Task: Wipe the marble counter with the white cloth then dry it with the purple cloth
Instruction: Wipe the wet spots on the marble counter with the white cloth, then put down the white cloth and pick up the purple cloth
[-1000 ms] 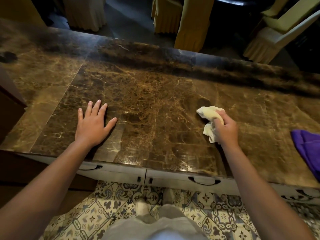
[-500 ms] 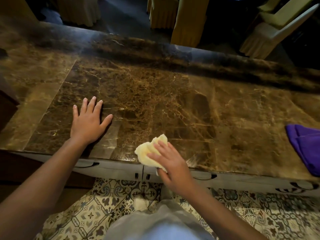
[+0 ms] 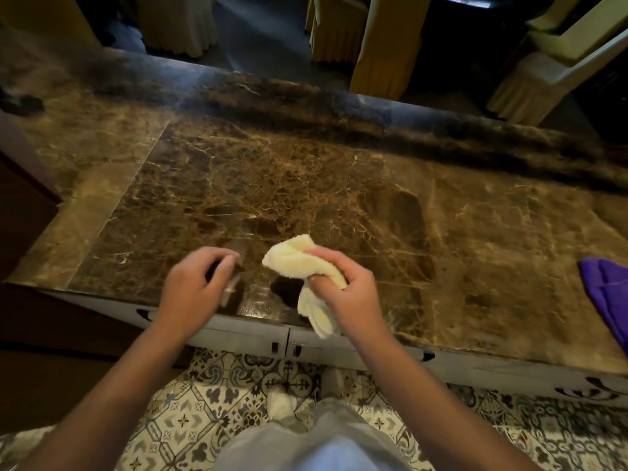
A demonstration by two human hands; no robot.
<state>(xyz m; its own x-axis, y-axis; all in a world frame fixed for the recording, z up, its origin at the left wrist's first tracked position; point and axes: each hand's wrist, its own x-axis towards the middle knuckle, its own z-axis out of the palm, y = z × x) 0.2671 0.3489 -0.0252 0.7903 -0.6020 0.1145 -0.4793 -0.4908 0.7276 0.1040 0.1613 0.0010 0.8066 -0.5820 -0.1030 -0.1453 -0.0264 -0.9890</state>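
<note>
The brown veined marble counter fills the middle of the view. My right hand grips the bunched white cloth just above the counter's near edge, with one end of the cloth hanging down past the edge. My left hand hovers close to the left of the cloth, lifted off the marble, its fingers loosely curled and holding nothing. The purple cloth lies at the far right of the counter, partly cut off by the frame.
White drawer fronts with dark handles run under the counter edge. Patterned floor tiles lie below, beside my legs. Chairs in cream covers stand beyond the far edge. A dark wooden unit stands at the left.
My right hand has swept the white cloth from the right middle of the counter to the near edge and lifted it. My left hand has left the marble and moved right towards the cloth.
</note>
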